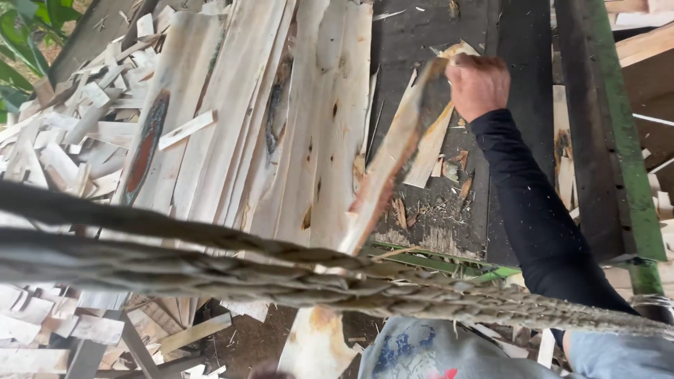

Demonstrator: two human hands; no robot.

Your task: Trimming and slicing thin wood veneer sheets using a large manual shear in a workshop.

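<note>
My right hand (478,85) is closed around the far end of a long thin sheet of pale wood veneer (390,168) with a reddish edge. My arm wears a dark long sleeve. The sheet slants from my hand down toward me, above a dark work surface (414,42). To its left lies a broad stack of similar pale veneer sheets (281,119), some with dark knots and stains. My left hand is not in view. A thick braided rope or belt (210,263) crosses the view in front of me, hiding the sheet's near end.
A heap of small broken veneer scraps (67,133) lies at the left. A green metal frame bar (625,147) runs along the right. Wood chips litter the dark surface. More scraps and bare ground show below the rope, with green leaves at the top left corner.
</note>
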